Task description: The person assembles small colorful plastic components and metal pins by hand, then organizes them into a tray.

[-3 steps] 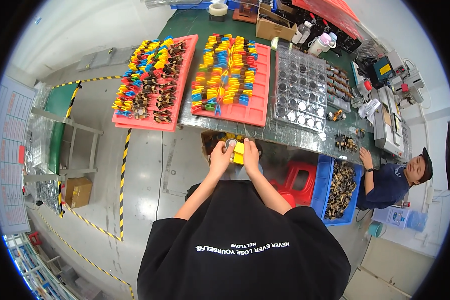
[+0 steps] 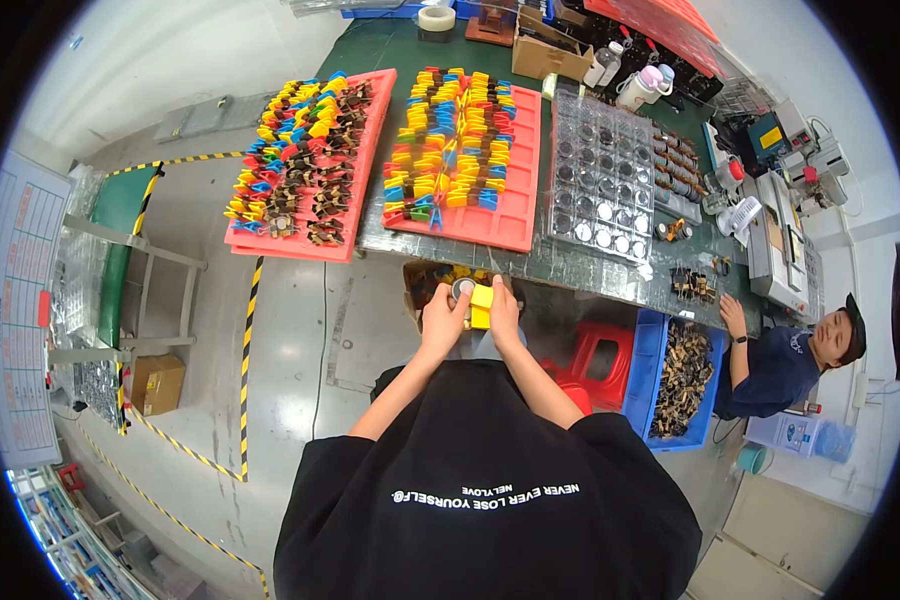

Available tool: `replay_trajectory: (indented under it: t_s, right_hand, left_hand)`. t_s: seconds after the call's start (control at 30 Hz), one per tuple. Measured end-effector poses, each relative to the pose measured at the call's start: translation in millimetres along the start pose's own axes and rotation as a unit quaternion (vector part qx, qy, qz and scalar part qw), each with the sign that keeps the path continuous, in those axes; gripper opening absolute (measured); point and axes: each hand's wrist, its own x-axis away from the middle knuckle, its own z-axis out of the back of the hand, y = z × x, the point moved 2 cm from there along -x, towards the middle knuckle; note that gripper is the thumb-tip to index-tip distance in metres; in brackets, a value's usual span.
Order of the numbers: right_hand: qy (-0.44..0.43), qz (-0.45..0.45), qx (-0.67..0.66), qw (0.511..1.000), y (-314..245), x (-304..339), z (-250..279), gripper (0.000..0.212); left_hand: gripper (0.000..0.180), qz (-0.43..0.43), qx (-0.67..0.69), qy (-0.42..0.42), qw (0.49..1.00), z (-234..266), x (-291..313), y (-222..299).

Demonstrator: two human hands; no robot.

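Close to my body, just off the table's front edge, both hands are raised together. My left hand (image 2: 442,318) is closed round a small round part (image 2: 462,288) with a dark face and pale rim. A yellow spring clip (image 2: 481,300) lies between the hands, and my right hand (image 2: 505,315) has its fingers pressed on it. The clip touches or nearly touches the round part; its jaws are too small to make out. Beyond the hands, a red tray (image 2: 523,228) holds rows of red, yellow and blue clips.
Another red tray (image 2: 360,170) at left carries clips and dark parts. Right of centre stands a clear compartment tray (image 2: 602,180) with round parts. A blue bin (image 2: 642,385) of black and gold clips sits beside a red stool (image 2: 602,365). A co-worker (image 2: 770,370) is at the right.
My hands, with the round part and yellow clip, have shifted very slightly to the right. Everything else looks the same.
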Motion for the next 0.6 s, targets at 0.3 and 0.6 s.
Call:
replay_trajectory:
  t_s: [0.3,0.6]
  right_hand:
    - [-0.001,-0.021,0.005,1.000,0,5,1,0.054]
    - [0.033,0.022,0.008,0.999,-4,8,7,0.049]
  left_hand:
    - [0.035,-0.022,-0.006,0.005,1.000,2,6,4]
    - [0.034,-0.026,0.007,0.016,1.000,1,6,-1]
